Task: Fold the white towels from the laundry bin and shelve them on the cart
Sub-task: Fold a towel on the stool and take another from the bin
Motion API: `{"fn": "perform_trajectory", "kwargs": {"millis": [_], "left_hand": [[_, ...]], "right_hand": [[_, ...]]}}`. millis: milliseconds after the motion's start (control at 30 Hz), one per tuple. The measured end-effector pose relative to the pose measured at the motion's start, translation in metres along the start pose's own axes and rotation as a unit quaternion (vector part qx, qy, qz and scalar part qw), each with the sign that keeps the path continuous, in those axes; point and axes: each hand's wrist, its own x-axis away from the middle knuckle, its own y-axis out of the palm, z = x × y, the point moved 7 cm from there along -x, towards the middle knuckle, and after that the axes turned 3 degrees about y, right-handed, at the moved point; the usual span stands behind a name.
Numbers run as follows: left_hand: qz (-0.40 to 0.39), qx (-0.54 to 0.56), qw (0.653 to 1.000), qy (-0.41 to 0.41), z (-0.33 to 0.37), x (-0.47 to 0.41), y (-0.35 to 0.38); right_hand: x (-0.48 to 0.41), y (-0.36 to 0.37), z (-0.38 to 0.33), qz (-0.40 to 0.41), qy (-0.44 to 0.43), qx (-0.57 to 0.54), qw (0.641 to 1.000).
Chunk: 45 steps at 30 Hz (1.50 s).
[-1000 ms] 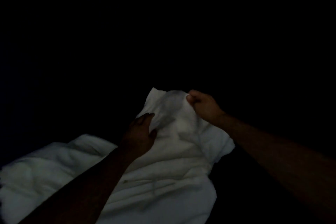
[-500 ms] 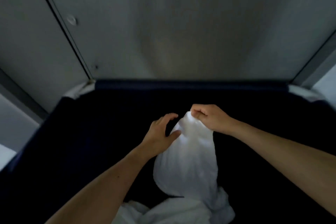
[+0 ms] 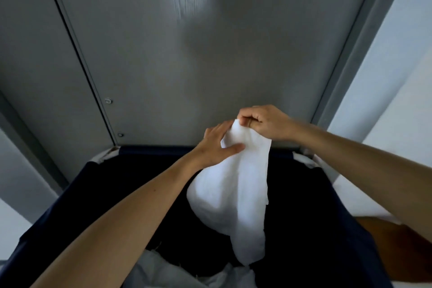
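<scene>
No legible text, no label, no brand mark, no number, no sign, towel (image 3: 233, 189) plain white, laundry bin (image 3: 70, 194) plain dark fabric, grey wall panel (image 3: 210, 54) unmarked

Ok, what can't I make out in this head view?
Head view only:
- Cart: nowhere in frame.
- Laundry bin interior: too dark to read.
- Remaining towels: cut by the bottom edge.
- Left hand: fingers behind the held towel, so its grip is unclear.
</scene>
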Motion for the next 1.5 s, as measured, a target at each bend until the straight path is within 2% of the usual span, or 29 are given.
{"fn": "perform_trajectory", "kwargs": {"millis": [100,233,300,367,533,633,800,967,1067,1167,1233,1300,1367,1433,1500], "left_hand": [[0.01,0.085,0.996,-0.016,0.026,0.001,0.009],[0.091,0.14,0.986,-0.018,0.043,0.019,0.016],[0.112,0.169,0.979,-0.015,0.048,0.029,0.018],[0.109,0.18,0.978,-0.016,0.052,0.042,0.022],[0.098,0.118,0.988,0.001,0.052,0.067,0.023],[0.13,0.126,0.983,-0.008,0.05,0.077,0.015],[0.181,0.125,0.976,-0.006,0.064,0.085,-0.002],[0.27,0.128,0.954,-0.01,0.065,0.094,-0.031],[0.311,0.1,0.945,-0.02,0.062,0.1,-0.049],[0.279,0.012,0.957,-0.079,0.047,0.106,-0.053],[0.217,-0.08,0.964,-0.132,0.033,0.108,-0.051],[0.162,-0.141,0.967,-0.138,0.031,0.108,-0.043],[0.111,-0.114,0.981,-0.11,0.039,0.104,-0.021],[0.019,-0.128,0.988,-0.086,0.048,0.101,0.013],[-0.014,-0.13,0.986,-0.1,0.043,0.103,0.033]], "right_hand": [[0.019,-0.015,0.0,0.018,0.014,-0.041,0.999],[0.048,-0.011,0.003,0.069,0.045,-0.155,0.985],[0.061,-0.003,0.005,0.06,0.055,-0.214,0.973],[0.072,0.01,0.008,0.018,0.068,-0.247,0.966],[0.093,0.039,0.014,-0.099,0.108,-0.185,0.972],[0.102,0.043,0.01,-0.127,0.118,-0.185,0.967],[0.111,0.04,0.011,-0.088,0.151,-0.239,0.955],[0.125,0.048,0.031,-0.132,0.167,-0.11,0.971],[0.128,0.045,0.047,-0.066,0.179,-0.101,0.976],[0.123,0.029,0.05,0.046,0.184,-0.086,0.978],[0.12,0.014,0.041,0.104,0.176,-0.11,0.973],[0.114,0.009,0.024,0.097,0.15,-0.111,0.978],[0.108,0.017,0.0,0.067,0.119,-0.129,0.982],[0.103,0.035,-0.023,0.046,0.092,-0.144,0.984],[0.1,0.051,-0.039,0.038,0.067,-0.136,0.988]]}}
